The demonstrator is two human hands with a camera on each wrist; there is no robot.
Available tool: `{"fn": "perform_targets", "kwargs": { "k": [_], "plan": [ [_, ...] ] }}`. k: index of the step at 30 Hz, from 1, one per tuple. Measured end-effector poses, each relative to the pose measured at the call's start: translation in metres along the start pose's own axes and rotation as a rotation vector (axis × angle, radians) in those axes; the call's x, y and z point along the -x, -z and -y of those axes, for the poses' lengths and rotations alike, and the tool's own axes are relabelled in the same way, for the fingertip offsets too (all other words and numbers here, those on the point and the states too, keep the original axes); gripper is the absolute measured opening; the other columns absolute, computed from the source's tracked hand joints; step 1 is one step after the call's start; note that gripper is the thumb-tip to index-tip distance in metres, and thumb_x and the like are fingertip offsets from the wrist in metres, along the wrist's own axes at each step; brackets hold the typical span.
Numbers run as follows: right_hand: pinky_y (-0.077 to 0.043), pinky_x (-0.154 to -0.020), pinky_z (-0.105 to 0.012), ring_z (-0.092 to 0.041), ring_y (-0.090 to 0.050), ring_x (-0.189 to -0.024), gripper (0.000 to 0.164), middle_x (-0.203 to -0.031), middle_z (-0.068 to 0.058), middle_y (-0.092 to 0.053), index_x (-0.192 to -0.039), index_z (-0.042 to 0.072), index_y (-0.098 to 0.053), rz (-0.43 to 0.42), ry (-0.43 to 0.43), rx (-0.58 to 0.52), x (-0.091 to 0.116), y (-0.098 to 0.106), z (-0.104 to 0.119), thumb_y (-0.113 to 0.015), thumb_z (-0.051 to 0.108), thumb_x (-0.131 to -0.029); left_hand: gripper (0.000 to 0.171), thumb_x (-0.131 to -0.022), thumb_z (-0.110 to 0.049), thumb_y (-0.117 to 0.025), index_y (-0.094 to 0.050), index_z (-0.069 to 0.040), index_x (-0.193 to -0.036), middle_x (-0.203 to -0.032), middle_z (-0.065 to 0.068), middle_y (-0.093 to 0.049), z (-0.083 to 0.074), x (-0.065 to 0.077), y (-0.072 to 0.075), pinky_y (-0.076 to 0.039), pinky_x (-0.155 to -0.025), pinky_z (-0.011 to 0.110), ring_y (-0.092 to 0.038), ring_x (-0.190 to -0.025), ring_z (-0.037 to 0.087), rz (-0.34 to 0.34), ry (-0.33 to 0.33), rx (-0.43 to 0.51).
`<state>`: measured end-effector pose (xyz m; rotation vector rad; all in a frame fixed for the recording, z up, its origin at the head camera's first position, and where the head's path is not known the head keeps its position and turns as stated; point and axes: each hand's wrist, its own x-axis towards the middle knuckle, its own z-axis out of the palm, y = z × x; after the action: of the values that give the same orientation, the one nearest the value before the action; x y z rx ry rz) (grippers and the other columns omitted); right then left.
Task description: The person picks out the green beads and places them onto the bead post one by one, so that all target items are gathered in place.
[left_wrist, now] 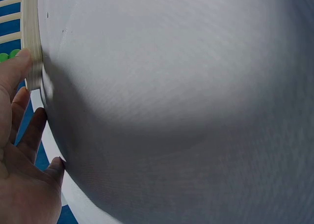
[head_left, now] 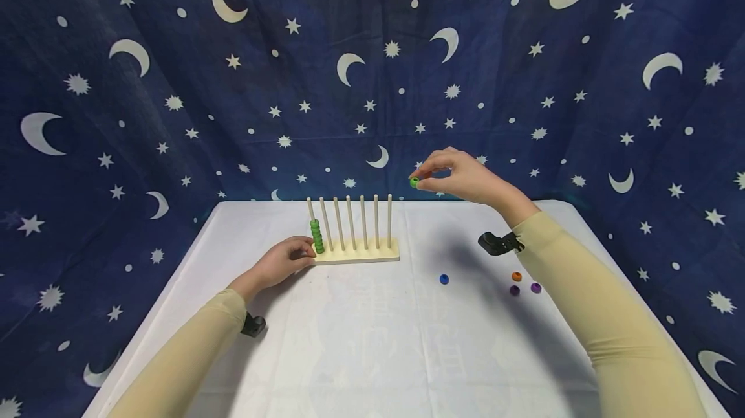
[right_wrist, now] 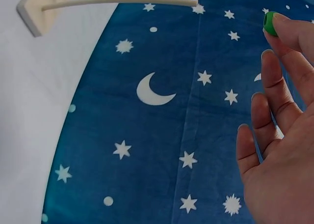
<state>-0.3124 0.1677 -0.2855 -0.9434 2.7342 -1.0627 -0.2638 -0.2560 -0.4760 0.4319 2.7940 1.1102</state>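
Note:
A wooden peg stand with several upright pegs sits toward the back of the table. Several green beads are stacked on its leftmost peg, whose top stays bare. My left hand grips the left end of the stand's base, thumb at the front; in the left wrist view the thumb lies against the base's edge. Raised above the table, right of the stand, my right hand pinches a single green bead between thumb and index finger. The other right-hand fingers are loosely bent and hold nothing.
On the white tablecloth lie a blue bead, an orange bead and two purple beads, under and beside the right forearm. A dark blue curtain with moons and stars hangs behind the table.

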Motion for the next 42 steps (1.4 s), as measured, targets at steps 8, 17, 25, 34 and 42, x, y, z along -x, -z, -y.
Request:
{"fn": "perform_targets", "kwargs": {
  "k": [8, 17, 25, 34, 42],
  "plan": [
    [-0.045, -0.091, -0.048, -0.018, -0.047, -0.112, 0.025, -0.112, 0.007, -0.066, -0.115, 0.026, -0.077, 0.001, 0.000, -0.020, -0.021, -0.007, 0.012, -0.074, 0.041, -0.095, 0.007, -0.095, -0.020, -0.076, -0.070, -0.017, -0.098, -0.144, 0.014, -0.057, 0.002, 0.000, 0.000, -0.031, -0.119, 0.054, -0.046, -0.140, 0.038, 0.006, 0.003, -0.006],
    [-0.045, -0.100, -0.049, -0.017, -0.049, -0.116, 0.025, -0.114, 0.007, -0.066, -0.114, 0.026, -0.077, 0.028, 0.056, -0.084, -0.040, -0.014, 0.023, -0.074, 0.041, -0.095, 0.008, -0.095, -0.021, -0.076, -0.070, -0.016, -0.099, -0.144, 0.015, -0.057, 0.003, -0.002, 0.001, -0.032, -0.118, 0.054, -0.046, -0.139, 0.038, 0.006, -0.002, 0.002],
    [-0.047, -0.097, -0.046, -0.019, -0.050, -0.113, 0.025, -0.111, 0.007, -0.067, -0.115, 0.025, -0.077, 0.039, 0.104, -0.087, -0.058, -0.024, 0.032, -0.072, 0.040, -0.096, 0.007, -0.095, -0.019, -0.076, -0.070, -0.017, -0.098, -0.143, 0.013, -0.057, 0.002, -0.001, 0.001, -0.033, -0.118, 0.053, -0.047, -0.139, 0.036, 0.003, 0.004, 0.012],
    [-0.045, -0.098, -0.044, -0.023, -0.049, -0.111, 0.023, -0.110, 0.005, -0.066, -0.114, 0.024, -0.077, 0.066, 0.128, -0.105, -0.072, -0.034, 0.041, -0.072, 0.038, -0.096, 0.007, -0.095, -0.020, -0.076, -0.071, -0.018, -0.098, -0.143, 0.013, -0.058, 0.004, -0.002, 0.000, -0.033, -0.118, 0.053, -0.047, -0.139, 0.036, 0.002, -0.002, 0.013],
    [-0.046, -0.099, -0.044, -0.020, -0.050, -0.114, 0.023, -0.114, 0.003, -0.065, -0.116, 0.021, -0.077, 0.086, 0.130, -0.118, -0.082, -0.044, 0.047, -0.071, 0.034, -0.097, 0.006, -0.095, -0.018, -0.076, -0.071, -0.017, -0.098, -0.142, 0.013, -0.058, 0.004, -0.001, -0.001, -0.033, -0.118, 0.052, -0.047, -0.138, 0.036, -0.002, -0.003, 0.016]
  ]
}}
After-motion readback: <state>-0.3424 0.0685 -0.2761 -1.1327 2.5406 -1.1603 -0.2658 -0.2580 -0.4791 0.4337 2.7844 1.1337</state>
